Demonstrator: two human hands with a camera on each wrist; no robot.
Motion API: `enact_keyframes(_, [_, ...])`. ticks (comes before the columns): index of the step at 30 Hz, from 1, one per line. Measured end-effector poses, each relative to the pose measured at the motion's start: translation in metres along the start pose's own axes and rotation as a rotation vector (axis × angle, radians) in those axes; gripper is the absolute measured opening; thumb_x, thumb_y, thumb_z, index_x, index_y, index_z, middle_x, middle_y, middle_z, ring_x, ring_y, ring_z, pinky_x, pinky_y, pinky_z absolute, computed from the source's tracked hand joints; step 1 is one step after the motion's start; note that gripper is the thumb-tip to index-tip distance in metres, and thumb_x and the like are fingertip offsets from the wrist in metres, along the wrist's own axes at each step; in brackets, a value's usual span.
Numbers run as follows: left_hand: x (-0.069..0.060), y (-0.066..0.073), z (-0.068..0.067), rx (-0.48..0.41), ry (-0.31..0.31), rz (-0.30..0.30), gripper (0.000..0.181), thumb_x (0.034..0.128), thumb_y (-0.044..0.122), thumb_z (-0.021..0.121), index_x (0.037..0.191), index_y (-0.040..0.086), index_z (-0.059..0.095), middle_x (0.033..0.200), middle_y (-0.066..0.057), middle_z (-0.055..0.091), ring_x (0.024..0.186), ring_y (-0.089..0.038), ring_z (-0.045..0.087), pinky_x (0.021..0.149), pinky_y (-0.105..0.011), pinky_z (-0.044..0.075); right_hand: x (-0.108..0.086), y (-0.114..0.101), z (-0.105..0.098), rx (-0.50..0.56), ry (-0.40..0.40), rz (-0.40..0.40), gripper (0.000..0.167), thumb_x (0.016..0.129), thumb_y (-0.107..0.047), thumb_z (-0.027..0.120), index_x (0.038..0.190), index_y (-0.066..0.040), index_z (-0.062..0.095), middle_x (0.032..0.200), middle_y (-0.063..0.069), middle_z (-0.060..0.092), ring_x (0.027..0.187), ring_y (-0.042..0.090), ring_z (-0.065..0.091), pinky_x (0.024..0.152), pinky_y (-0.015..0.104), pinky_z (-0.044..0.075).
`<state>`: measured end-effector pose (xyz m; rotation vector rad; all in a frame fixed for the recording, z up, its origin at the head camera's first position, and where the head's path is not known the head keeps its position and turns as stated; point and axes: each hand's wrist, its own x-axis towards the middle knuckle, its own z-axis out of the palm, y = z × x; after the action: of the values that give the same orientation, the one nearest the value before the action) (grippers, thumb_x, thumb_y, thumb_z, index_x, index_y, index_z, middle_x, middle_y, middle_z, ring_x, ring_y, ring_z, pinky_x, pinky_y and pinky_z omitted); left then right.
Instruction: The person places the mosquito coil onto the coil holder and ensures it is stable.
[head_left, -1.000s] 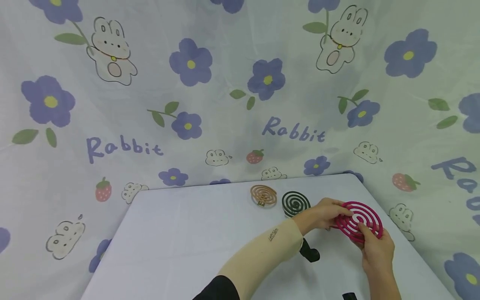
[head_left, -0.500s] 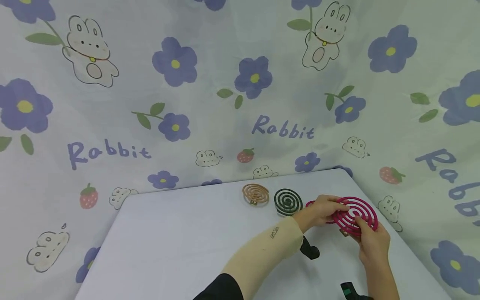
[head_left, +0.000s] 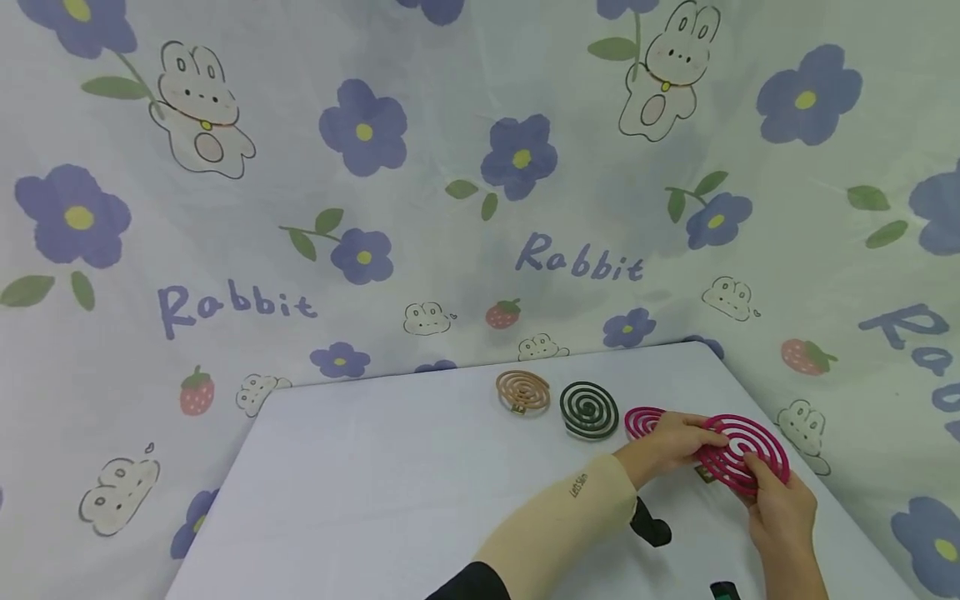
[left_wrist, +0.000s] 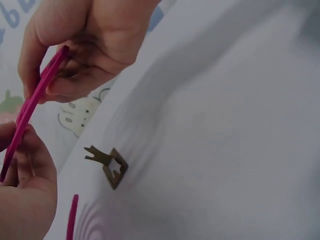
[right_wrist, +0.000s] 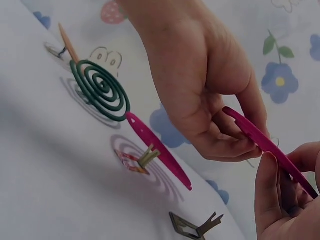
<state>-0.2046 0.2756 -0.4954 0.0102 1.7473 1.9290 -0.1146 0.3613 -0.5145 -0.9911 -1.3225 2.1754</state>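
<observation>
Both hands hold a magenta mosquito coil above the right side of the white table. My left hand pinches the coil's left part, and my right hand grips its lower right part with the thumb over the rings. In the right wrist view the coil appears edge-on between the two hands. Below it, a bronze metal stand with a raised forked prong rests on the table, apart from the coil. Another magenta coil, partly hidden behind my left hand, sits on its own stand.
Left of the second magenta coil are a dark green coil and a tan coil on a stand. Black straps hang below both forearms. A rabbit-and-flower curtain rises behind the white table.
The view shifts left and back. Both hands keep hold of the magenta coil and end slightly right and lower. The second magenta coil and the bronze stand show more clearly.
</observation>
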Motion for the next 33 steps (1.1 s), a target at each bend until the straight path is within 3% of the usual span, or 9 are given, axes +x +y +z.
enact_keyframes(6, [0.001, -0.014, 0.003, 0.007, 0.019, 0.018, 0.015, 0.0781, -0.006, 0.076, 0.089, 0.004, 0.073, 0.082, -0.004, 0.065, 0.078, -0.017, 0.064, 0.076, -0.039, 0.056, 0.006, 0.008, -0.009, -0.024, 0.012, 0.027, 0.088, 0.083, -0.037, 0.075, 0.152, -0.008, 0.029, 0.137, 0.0, 0.045, 0.074, -0.007, 0.061, 0.066, 0.024, 0.056])
enact_keyframes(9, [0.002, -0.019, 0.003, 0.042, 0.058, 0.024, 0.016, 0.0759, -0.005, 0.078, 0.086, 0.006, 0.074, 0.079, -0.001, 0.065, 0.075, -0.015, 0.063, 0.073, -0.037, 0.057, 0.009, 0.012, -0.013, -0.011, 0.012, 0.045, 0.089, 0.082, -0.035, 0.077, 0.152, -0.006, 0.029, 0.11, -0.01, 0.06, 0.072, -0.006, 0.062, 0.063, 0.025, 0.056])
enact_keyframes(12, [0.003, -0.022, 0.002, 0.077, 0.08, 0.042, 0.015, 0.0754, -0.004, 0.079, 0.085, 0.007, 0.074, 0.078, 0.001, 0.064, 0.072, -0.012, 0.061, 0.07, -0.034, 0.056, 0.013, 0.016, -0.014, 0.005, 0.0, 0.05, 0.088, 0.081, -0.033, 0.078, 0.15, -0.006, 0.031, 0.084, -0.02, 0.061, 0.072, -0.003, 0.063, 0.062, 0.026, 0.057])
enact_keyframes(14, [0.004, -0.023, 0.0, 0.089, 0.073, 0.051, 0.015, 0.076, -0.003, 0.079, 0.085, 0.007, 0.074, 0.078, 0.002, 0.064, 0.071, -0.011, 0.06, 0.069, -0.033, 0.056, 0.015, 0.017, -0.014, -0.009, -0.01, 0.04, 0.085, 0.082, -0.033, 0.077, 0.149, -0.005, 0.033, 0.078, -0.02, 0.06, 0.073, -0.003, 0.063, 0.063, 0.026, 0.057])
enact_keyframes(17, [0.004, -0.022, -0.001, 0.11, 0.057, 0.056, 0.014, 0.0765, -0.002, 0.079, 0.086, 0.007, 0.074, 0.077, 0.003, 0.063, 0.069, -0.01, 0.059, 0.067, -0.031, 0.056, 0.018, 0.018, -0.014, -0.03, 0.004, 0.044, 0.082, 0.083, -0.033, 0.076, 0.148, -0.006, 0.034, 0.081, -0.021, 0.061, 0.073, -0.003, 0.063, 0.064, 0.025, 0.056])
enact_keyframes(23, [0.002, -0.021, 0.0, 0.151, 0.066, 0.066, 0.014, 0.0763, -0.002, 0.079, 0.086, 0.005, 0.073, 0.077, 0.003, 0.063, 0.068, -0.01, 0.058, 0.066, -0.032, 0.055, 0.021, 0.019, -0.016, -0.107, 0.003, 0.031, 0.089, 0.083, -0.039, 0.075, 0.151, -0.005, 0.03, 0.106, -0.012, 0.055, 0.075, -0.008, 0.06, 0.067, 0.02, 0.055])
enact_keyframes(29, [0.002, -0.025, 0.002, 0.152, 0.07, 0.07, 0.013, 0.0762, -0.004, 0.078, 0.083, 0.005, 0.072, 0.076, 0.003, 0.062, 0.067, -0.008, 0.057, 0.063, -0.029, 0.054, 0.024, 0.022, -0.019, -0.087, 0.007, 0.04, 0.086, 0.081, -0.037, 0.077, 0.148, -0.004, 0.035, 0.082, -0.021, 0.058, 0.075, -0.006, 0.061, 0.067, 0.02, 0.055])
enact_keyframes(33, [0.002, -0.026, 0.0, 0.153, 0.059, 0.086, 0.012, 0.0782, -0.005, 0.076, 0.081, 0.005, 0.071, 0.071, 0.003, 0.061, 0.062, -0.008, 0.055, 0.059, -0.027, 0.052, 0.026, 0.024, -0.019, -0.108, 0.004, 0.056, 0.091, 0.079, -0.043, 0.077, 0.15, -0.006, 0.033, 0.108, -0.01, 0.058, 0.076, -0.007, 0.059, 0.068, 0.019, 0.054])
